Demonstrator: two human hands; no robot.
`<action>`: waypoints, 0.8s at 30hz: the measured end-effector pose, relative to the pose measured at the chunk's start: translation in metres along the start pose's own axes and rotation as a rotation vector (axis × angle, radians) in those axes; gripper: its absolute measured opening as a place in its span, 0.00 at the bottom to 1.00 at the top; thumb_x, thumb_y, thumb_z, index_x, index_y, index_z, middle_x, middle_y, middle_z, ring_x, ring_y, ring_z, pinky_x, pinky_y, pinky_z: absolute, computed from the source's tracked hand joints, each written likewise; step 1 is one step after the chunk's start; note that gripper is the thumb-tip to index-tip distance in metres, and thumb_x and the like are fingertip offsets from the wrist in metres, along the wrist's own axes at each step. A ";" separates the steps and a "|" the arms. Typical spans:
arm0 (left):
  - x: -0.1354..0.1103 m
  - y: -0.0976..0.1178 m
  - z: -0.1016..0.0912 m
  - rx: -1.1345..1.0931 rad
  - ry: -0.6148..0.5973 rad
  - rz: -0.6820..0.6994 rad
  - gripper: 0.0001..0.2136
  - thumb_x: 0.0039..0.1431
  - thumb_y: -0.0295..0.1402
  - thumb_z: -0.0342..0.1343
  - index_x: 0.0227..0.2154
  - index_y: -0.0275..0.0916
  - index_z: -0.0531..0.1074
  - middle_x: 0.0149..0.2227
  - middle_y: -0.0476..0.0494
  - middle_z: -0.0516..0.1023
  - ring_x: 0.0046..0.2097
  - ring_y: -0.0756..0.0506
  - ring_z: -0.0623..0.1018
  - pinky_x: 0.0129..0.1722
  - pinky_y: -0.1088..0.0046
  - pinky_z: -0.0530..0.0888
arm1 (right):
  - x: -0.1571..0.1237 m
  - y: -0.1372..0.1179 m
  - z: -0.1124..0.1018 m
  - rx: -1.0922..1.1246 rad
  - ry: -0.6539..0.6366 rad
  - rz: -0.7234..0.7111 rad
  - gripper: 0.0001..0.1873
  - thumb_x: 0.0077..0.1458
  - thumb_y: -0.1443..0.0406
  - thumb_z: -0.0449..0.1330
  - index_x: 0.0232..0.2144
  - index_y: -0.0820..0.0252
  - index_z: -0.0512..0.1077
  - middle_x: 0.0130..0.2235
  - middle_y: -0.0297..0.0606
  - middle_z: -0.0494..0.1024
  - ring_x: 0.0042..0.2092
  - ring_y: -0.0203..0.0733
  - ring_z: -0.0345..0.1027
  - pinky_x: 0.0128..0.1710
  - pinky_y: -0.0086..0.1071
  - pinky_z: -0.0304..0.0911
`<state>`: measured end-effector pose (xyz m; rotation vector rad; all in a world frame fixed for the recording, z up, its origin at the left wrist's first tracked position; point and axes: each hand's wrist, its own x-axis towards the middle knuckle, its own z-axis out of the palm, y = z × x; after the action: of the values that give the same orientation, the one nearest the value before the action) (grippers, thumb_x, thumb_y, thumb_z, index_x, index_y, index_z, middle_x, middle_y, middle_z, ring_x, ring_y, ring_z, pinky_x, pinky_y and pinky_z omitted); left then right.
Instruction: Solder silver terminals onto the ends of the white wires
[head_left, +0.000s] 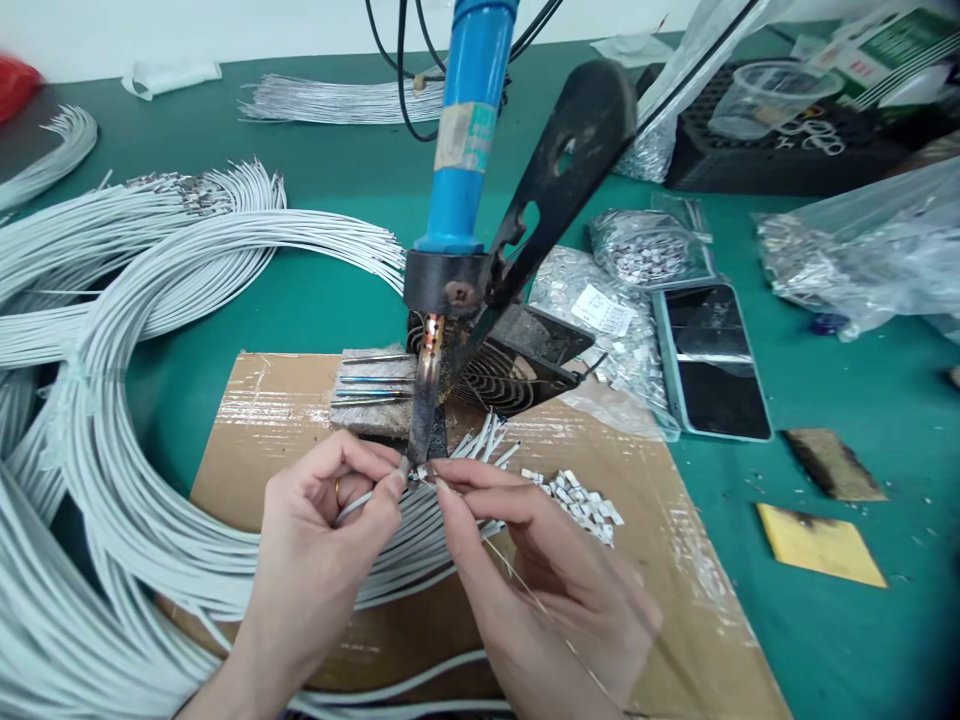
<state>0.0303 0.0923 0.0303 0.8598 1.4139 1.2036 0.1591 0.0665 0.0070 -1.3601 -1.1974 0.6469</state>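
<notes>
My left hand (322, 540) is closed, pinching a white wire (354, 506) between thumb and fingertips. Close beside it, my right hand (536, 570) is pinched shut; a thin solder wire (536, 598) trails from it toward the bottom edge. A tiny metal piece (422, 473) sits between the fingertips of both hands; which hand bears it I cannot tell. Right above, the dark tip (424, 420) of a blue soldering iron (459, 180) points down, fixed in a black stand (559, 180). Whether the tip touches the piece is hard to see.
Coiled bundles of white wire (112, 400) fill the left side. Small white-and-metal parts (581, 505) lie heaped on the cardboard (660, 560). Right of it are a phone (716, 360), a yellow sponge (821, 545) and bags of parts (649, 245). A black crate (750, 160) stands behind.
</notes>
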 end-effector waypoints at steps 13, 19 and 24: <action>0.001 0.000 0.002 0.001 -0.004 0.025 0.08 0.48 0.20 0.69 0.21 0.39 0.79 0.28 0.52 0.83 0.29 0.55 0.80 0.30 0.89 0.75 | 0.003 0.000 0.000 -0.096 0.019 -0.120 0.10 0.61 0.73 0.69 0.31 0.54 0.77 0.36 0.30 0.89 0.33 0.37 0.84 0.37 0.28 0.81; 0.001 -0.002 0.001 0.010 0.000 0.052 0.08 0.48 0.20 0.68 0.22 0.39 0.79 0.28 0.52 0.84 0.28 0.56 0.81 0.31 0.90 0.75 | 0.004 0.003 0.001 -0.073 0.041 -0.196 0.09 0.60 0.75 0.69 0.31 0.56 0.80 0.36 0.34 0.90 0.33 0.40 0.86 0.37 0.28 0.82; 0.000 -0.004 -0.001 0.024 0.007 0.068 0.08 0.49 0.21 0.68 0.23 0.40 0.81 0.30 0.52 0.85 0.30 0.55 0.81 0.33 0.89 0.76 | 0.004 0.002 0.002 -0.095 0.047 -0.211 0.09 0.60 0.75 0.69 0.31 0.56 0.79 0.36 0.33 0.90 0.33 0.38 0.86 0.36 0.26 0.81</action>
<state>0.0294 0.0909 0.0268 0.9270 1.4176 1.2440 0.1591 0.0709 0.0059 -1.2985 -1.3255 0.4109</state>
